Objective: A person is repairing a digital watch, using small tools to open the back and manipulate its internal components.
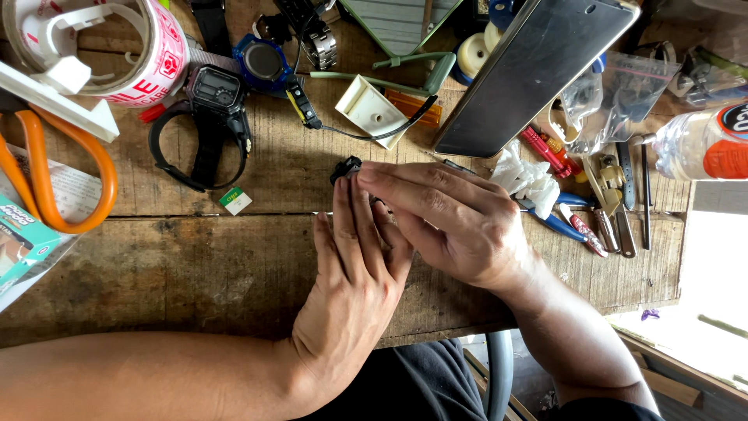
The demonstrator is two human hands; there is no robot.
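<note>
I see both hands meeting mid-bench w/ a small black part (345, 168) pinched at their fingertips; left hand (354, 273) fingers nearly straight, right hand (448, 222) curled over it. Looks mid-job to me: part not set down yet. Rough worn wood bench (195, 265), black rubbery digital watch (212, 117) and orange-handled scissors (47, 187) lie nearby.

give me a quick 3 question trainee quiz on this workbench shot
1. True or false: both hands meet at a small black part.
2. Which lies left of the hands? A) orange scissors B) a hammer C) a red mug
3. What crumpled white thing lies just right of the right hand?

Key: 1 true; 2 A; 3 a tissue on the wooden bench.
</note>
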